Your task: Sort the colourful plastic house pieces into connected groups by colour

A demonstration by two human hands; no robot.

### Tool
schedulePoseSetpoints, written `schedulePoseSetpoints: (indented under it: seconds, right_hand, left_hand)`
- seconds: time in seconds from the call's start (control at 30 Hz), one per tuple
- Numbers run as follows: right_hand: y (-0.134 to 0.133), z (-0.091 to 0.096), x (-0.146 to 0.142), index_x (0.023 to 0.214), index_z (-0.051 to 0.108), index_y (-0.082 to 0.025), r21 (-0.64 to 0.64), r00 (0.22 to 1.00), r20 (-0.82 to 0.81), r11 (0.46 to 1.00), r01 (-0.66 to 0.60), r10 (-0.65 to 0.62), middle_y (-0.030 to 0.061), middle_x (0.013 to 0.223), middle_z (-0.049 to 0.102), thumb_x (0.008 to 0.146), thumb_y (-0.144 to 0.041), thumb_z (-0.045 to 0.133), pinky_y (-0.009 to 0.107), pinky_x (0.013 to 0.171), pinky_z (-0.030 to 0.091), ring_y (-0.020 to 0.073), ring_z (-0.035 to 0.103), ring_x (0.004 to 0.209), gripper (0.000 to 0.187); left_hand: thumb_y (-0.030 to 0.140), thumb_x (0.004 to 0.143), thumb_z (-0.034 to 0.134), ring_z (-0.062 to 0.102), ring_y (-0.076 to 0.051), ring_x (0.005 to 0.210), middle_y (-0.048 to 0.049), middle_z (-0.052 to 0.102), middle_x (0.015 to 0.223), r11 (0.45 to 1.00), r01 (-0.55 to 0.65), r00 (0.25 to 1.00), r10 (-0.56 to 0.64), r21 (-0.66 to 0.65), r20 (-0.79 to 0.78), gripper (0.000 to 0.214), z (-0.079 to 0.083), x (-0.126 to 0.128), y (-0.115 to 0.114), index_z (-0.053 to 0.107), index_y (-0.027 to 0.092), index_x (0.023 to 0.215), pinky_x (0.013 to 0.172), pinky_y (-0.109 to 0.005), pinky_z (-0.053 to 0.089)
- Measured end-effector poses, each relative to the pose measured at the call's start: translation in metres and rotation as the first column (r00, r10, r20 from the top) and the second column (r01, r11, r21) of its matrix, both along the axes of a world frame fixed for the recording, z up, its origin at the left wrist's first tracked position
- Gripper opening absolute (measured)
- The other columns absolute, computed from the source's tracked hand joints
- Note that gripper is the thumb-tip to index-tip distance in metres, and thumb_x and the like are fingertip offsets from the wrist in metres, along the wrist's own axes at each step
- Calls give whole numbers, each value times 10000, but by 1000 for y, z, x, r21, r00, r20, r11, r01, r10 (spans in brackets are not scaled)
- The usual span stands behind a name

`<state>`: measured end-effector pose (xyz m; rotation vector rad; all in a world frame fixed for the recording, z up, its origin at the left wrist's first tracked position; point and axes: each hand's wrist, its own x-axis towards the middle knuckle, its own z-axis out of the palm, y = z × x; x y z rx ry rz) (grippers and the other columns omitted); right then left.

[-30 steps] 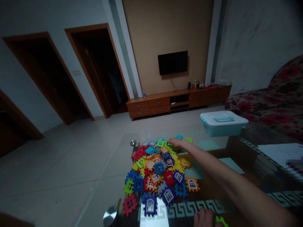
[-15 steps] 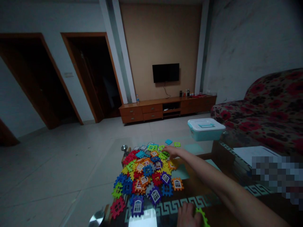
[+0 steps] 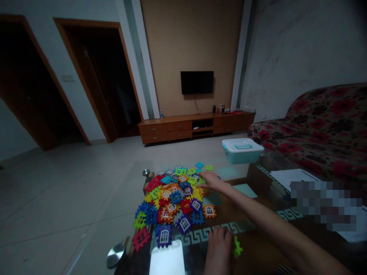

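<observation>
A heap of bright interlocking plastic tiles (image 3: pixel 175 197) with notched edges lies on the glass-topped table; several carry white window inserts. Over the heap's far right side reaches my right hand (image 3: pixel 213 181), its thumb and fingers parted, close to green and purple tiles. No tile shows in its grasp. Low in the view, my left hand (image 3: pixel 219 246) is curled near the table surface. A green tile (image 3: pixel 237 246) sticks out on the right of that hand, and the fingers appear closed on it, though their grip is partly hidden.
A white tablet-like panel (image 3: pixel 167 259) lies before the heap. A lidded turquoise box (image 3: pixel 243 151) stands at the far right, with paper (image 3: pixel 292 176) nearer on the right. Beyond are a floral sofa (image 3: pixel 321 126) and a low wooden cabinet (image 3: pixel 168 131).
The view has shifted, so the whole scene sits higher and further left. My right hand has drawn slightly back from the green tiles, its fingers more spread. My left hand keeps its place.
</observation>
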<state>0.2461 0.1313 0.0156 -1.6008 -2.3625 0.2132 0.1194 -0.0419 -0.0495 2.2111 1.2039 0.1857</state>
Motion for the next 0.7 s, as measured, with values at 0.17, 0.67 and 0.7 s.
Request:
schedulePoseSetpoints:
  seconds: [0.17,0.67,0.7]
  right_hand:
    - [-93,-27,45,1123,639,-140,-223,981,111,958,181,-160,161,1108,668,733,-293,731,382,881,477,313,623,1026,428]
    - [-156,-40,86,1361,487,-226,-338,987,-132,933,-127,87,97,1357,496,594,7,663,340,1053,372,239,451,1256,820]
    - [-156,-42,87,1362,485,-224,-340,988,-127,932,-127,89,101,1340,503,605,2,647,356,1051,372,243,454,1249,806]
  left_hand:
    - [118,698,679,419,-277,1194,-61,513,1304,992,-109,994,108,58,14,626,11,-5,-9,523,229,1294,1034,-394,326]
    - [128,689,687,432,-262,1182,-67,523,1270,991,-131,991,132,36,-32,628,18,-3,-4,533,209,1292,1011,-346,327]
    - [118,682,685,427,-261,1195,-72,519,1285,990,-138,990,139,26,-26,676,17,-3,-3,504,201,1328,1022,-342,318]
